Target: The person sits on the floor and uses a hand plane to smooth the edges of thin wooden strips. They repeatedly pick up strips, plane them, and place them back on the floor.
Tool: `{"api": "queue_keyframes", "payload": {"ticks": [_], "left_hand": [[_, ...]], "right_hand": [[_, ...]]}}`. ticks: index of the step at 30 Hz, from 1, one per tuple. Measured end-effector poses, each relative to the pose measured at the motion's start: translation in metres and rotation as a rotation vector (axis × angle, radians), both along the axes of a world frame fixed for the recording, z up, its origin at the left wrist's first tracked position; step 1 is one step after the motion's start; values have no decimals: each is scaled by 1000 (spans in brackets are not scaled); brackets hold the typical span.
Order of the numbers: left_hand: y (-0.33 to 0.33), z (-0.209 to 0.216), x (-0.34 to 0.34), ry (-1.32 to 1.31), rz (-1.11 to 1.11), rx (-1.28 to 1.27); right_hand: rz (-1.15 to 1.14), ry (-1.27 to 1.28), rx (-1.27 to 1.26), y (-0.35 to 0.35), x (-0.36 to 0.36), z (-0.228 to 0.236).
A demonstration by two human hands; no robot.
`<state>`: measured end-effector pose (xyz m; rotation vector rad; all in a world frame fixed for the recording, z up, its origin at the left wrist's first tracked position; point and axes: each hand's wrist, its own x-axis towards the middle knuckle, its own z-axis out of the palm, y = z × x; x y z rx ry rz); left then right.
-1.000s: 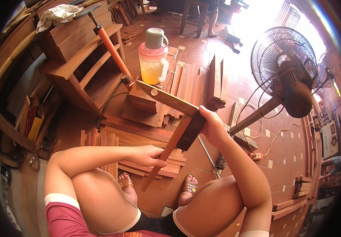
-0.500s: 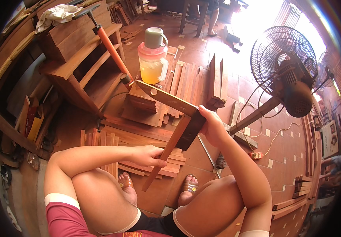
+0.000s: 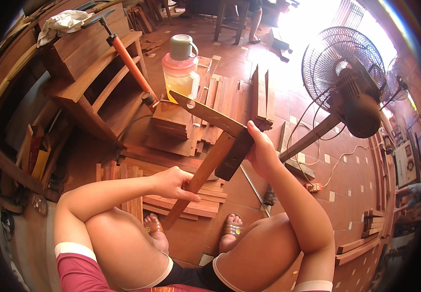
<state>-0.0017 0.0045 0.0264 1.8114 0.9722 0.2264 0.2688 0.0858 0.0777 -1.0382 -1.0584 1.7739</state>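
My left hand (image 3: 175, 184) is closed round a reddish-brown wooden strip (image 3: 212, 158), which slants from low between my knees up toward the right. In my right hand (image 3: 263, 152) is a try square (image 3: 234, 155), gripped by its thick dark stock with the thumb near the corner. Its flat blade (image 3: 210, 117), with a round hole near the tip, reaches out to the upper left. The strip's upper end lies against the inner corner of the square, under the blade and alongside the stock. My right fingers are partly hidden behind the stock.
Stacked wooden strips (image 3: 181, 202) lie before my feet, more beyond. A jug of yellow liquid (image 3: 180, 78) with a grey cup (image 3: 183, 47) on top stands behind them. An orange hand pump (image 3: 128, 63) leans at left by a wooden cabinet (image 3: 81, 95). A black fan (image 3: 349, 80) stands right.
The strip has turned in my left hand, so a broader face shows. My left hand has shifted slightly up and left, and the strip's lower end has swung left. The whole view has shifted a little.
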Motion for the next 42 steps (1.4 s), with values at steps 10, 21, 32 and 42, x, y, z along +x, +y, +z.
{"api": "queue_keyframes", "payload": {"ticks": [10,21,32,42], "left_hand": [[-3,11,3,155,-10,165],[-11,0,10,73,66,269],[-11,-4,9,94,75,362],[-9,-6,10,63,62,445]], "right_hand": [[68,7,-10,-1,5,-1],[98,36,-32,-4,2,-3],[110,98,-65,-4,0,-2],[66,127,-36,-7,-3,4]]}}
